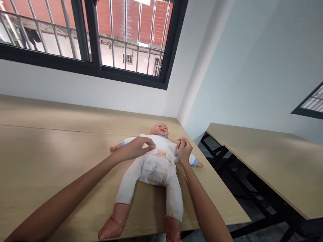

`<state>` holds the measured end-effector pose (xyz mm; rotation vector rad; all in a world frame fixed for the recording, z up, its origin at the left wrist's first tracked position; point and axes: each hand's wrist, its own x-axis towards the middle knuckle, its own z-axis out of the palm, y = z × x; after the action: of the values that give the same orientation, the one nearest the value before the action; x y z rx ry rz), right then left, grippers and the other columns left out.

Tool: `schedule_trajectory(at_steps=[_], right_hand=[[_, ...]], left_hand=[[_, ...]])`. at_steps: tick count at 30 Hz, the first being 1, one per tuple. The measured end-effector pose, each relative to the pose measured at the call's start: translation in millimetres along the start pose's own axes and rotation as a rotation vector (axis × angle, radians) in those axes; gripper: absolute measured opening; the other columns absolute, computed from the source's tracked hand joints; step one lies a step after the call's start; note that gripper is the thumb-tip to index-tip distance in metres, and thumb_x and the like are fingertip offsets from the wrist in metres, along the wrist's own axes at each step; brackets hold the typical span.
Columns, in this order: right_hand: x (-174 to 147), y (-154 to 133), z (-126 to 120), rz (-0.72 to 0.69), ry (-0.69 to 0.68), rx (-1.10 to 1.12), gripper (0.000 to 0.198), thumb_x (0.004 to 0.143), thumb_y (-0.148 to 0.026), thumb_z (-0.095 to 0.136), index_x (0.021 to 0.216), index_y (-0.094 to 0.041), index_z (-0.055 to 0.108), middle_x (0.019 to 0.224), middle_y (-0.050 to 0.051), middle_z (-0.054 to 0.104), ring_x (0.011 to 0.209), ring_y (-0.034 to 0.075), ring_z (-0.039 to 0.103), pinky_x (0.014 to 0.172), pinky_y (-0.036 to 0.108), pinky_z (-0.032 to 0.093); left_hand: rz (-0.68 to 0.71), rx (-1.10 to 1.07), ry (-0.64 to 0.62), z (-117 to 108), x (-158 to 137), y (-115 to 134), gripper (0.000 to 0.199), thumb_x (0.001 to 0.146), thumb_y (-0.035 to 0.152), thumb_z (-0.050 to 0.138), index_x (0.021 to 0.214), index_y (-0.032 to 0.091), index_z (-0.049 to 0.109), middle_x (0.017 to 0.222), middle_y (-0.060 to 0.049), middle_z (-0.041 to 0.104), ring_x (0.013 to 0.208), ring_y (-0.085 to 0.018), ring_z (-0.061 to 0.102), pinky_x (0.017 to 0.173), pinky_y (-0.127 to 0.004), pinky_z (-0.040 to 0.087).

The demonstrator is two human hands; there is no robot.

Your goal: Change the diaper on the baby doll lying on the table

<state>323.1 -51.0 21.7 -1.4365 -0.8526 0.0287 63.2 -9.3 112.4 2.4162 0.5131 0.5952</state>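
Note:
A baby doll (157, 139) lies on its back on the table, head away from me, arms spread. It wears a white outfit with blue cuffs and a diaper (153, 169) around its hips. A coloured strip (161, 154) crosses the front of the waist. My left hand (141, 146) is over the left side of the belly, thumb and fingertips together near the diaper's upper edge. Beside the doll's right-hand side in view, my right hand (184, 149) is closed with curled fingers, close to a white flap at the waist. What either hand pinches is too small to tell.
The doll lies on a light wooden table (63, 158), its feet at the near edge. A second wooden table (272, 158) stands to the right, across a gap with black metal legs. Behind is a white wall with a dark-framed, barred window (131, 75).

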Motion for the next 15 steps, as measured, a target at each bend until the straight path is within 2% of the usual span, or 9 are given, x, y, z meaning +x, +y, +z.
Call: schedule_trajectory(at_steps=[2,4,6,8,11,15], right_hand=[[-6,2,-14,-0.040,-0.041,-0.079,0.045,0.089,-0.055,0.037,0.069,-0.018,0.055,0.047,-0.003,0.047,0.046,0.013,0.045,0.054,0.025,0.037],[-14,5,-27,-0.072,-0.154,-0.214,0.051,0.090,-0.056,0.035,0.059,-0.019,0.054,0.045,-0.002,0.047,0.045,0.014,0.045,0.055,0.026,0.034],[-24,9,-37,-0.093,-0.270,-0.392,0.058,0.090,-0.057,0.035,0.048,-0.020,0.049,0.044,0.002,0.048,0.046,0.014,0.044,0.055,0.027,0.030],[-34,11,-39,-0.108,-0.319,-0.518,0.062,0.089,-0.059,0.038,0.041,-0.021,0.045,0.044,0.004,0.050,0.046,0.015,0.041,0.054,0.028,0.026],[-44,12,-33,-0.132,-0.315,-0.475,0.061,0.088,-0.060,0.042,0.041,-0.021,0.043,0.045,0.004,0.050,0.046,0.014,0.036,0.054,0.029,0.024],[-48,9,-23,-0.112,-0.400,-0.314,0.061,0.086,-0.064,0.039,0.043,-0.021,0.041,0.046,0.002,0.047,0.051,0.015,0.037,0.056,0.028,0.028]], left_hand=[[-0.087,-0.032,0.105,-6,-1,-12,0.033,0.088,0.046,0.046,0.091,0.022,0.068,0.099,-0.002,0.071,0.092,-0.020,0.063,0.082,-0.029,0.045],[-0.175,-0.037,0.174,-4,-5,-29,0.036,0.086,0.049,0.046,0.087,0.020,0.067,0.093,-0.004,0.071,0.088,-0.021,0.063,0.079,-0.030,0.046],[-0.260,-0.009,0.221,4,-11,-47,0.039,0.084,0.052,0.045,0.079,0.018,0.064,0.082,-0.004,0.069,0.080,-0.022,0.062,0.073,-0.030,0.046],[-0.343,0.040,0.241,16,-17,-63,0.043,0.084,0.056,0.042,0.071,0.018,0.060,0.069,-0.003,0.065,0.072,-0.022,0.060,0.069,-0.031,0.045],[-0.387,-0.016,0.199,35,-23,-74,0.050,0.085,0.059,0.038,0.065,0.018,0.057,0.067,-0.005,0.064,0.071,-0.024,0.059,0.069,-0.033,0.044],[-0.314,-0.244,0.155,52,-22,-66,0.055,0.092,0.058,0.027,0.085,0.017,0.063,0.089,-0.009,0.069,0.095,-0.026,0.061,0.082,-0.033,0.047]])
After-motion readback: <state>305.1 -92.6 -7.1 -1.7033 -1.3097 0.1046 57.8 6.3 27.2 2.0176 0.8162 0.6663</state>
